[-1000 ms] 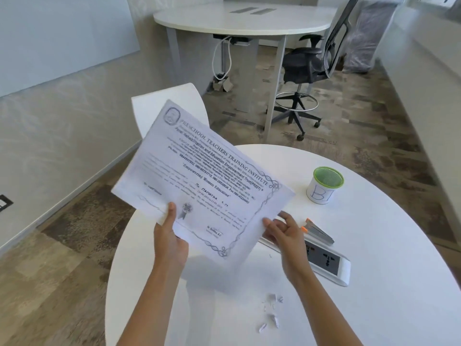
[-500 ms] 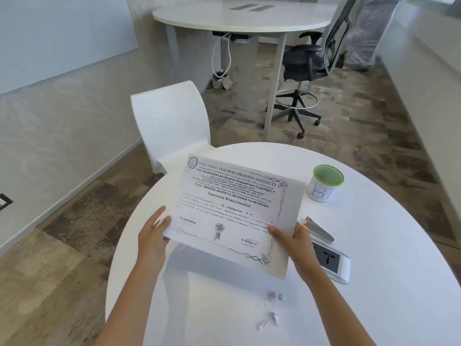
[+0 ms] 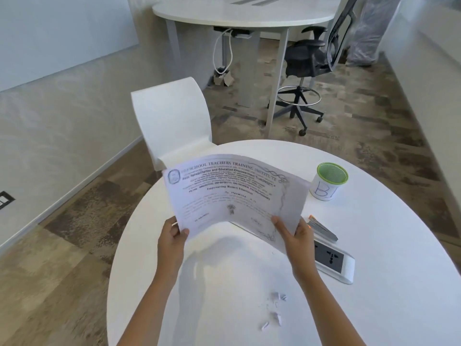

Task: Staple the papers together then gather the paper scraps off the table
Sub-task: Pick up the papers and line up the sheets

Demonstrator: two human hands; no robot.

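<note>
A pale wall and mottled brown-grey carpet [image 3: 74,245] are seen left of the left hand [image 3: 172,243]. Beyond that hand a moulded white chair [image 3: 172,121] is set. Farther back are placed a second white table [image 3: 249,11] and a black mesh office chair [image 3: 311,58]. Both hands are held over a round table [image 3: 374,245], smooth, glossy and white.

The papers [image 3: 237,196] are thin printed sheets with a scrolled border, bowed into an arch between the hands and kept clear of the tabletop. Small crumpled white paper scraps [image 3: 275,310] are scattered on the table between the forearms, nearer the person than the right hand [image 3: 296,240]. Just right of that hand a slim metal stapler [image 3: 323,229] with an orange tip is laid beside a white rectangular socket block [image 3: 334,263]. Beyond these a white cylindrical cup [image 3: 329,182] with a green rim is stood.

The lower left corner is pinched by the left hand. The lower right edge is gripped by the right hand, thumb on the printed face.
</note>
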